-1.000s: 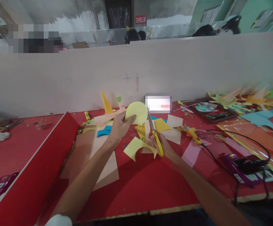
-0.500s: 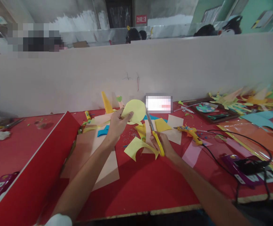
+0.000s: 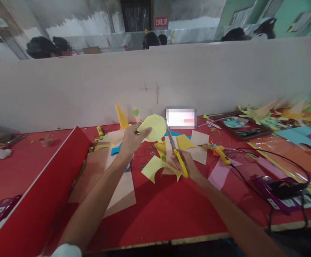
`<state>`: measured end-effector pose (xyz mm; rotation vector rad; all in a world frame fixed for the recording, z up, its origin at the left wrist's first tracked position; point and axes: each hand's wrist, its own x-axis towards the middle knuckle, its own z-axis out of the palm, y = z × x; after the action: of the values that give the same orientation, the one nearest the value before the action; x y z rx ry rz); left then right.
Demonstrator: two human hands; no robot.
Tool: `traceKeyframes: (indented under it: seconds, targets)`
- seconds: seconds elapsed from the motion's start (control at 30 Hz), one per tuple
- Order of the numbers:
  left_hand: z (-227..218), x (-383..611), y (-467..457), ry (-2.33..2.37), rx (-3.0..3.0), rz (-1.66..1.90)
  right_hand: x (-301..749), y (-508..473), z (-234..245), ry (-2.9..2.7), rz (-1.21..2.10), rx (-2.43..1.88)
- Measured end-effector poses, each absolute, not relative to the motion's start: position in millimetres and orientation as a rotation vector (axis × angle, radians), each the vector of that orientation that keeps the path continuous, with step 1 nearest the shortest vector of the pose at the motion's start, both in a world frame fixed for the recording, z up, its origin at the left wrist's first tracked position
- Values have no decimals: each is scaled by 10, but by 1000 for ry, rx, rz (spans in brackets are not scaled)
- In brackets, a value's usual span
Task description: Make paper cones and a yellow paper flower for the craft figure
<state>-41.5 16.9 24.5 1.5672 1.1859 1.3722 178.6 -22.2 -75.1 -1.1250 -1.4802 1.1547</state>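
Presently | left hand (image 3: 132,140) pinches yellow disc (image 3: 155,125) at edge | right hand (image 3: 189,165) grips scissors (image 3: 179,158) | red tabletop (image 3: 160,214) between forearms (image 3: 99,194)

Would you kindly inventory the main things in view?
Round paper disc: one, pale yellow, centre
Metal-bladed scissors: one pair, yellow handles, right of disc
Curved-edged paper offcut: one, pale yellow, below disc
Tapered paper cone: one, yellow, back, left of disc
Flat paper sheets: several, peach, left and centre
Plastic glue gun: one, yellow, right of scissors
Plastic power strips: two, purple, far left and right
Upright panel: one, greyish white, back
Upright board: one, red, left
Flat tabletop: one, red, underneath
Left hand: one, bare, holding disc
Right hand: one, bare, holding scissors
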Motion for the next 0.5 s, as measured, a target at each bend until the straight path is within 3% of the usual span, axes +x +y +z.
traceKeyframes:
  seconds: [0.5]
  targets:
    - [261,-522,210,1148,1571,1315,1773,-235,-768,-1495,1186,-1107]
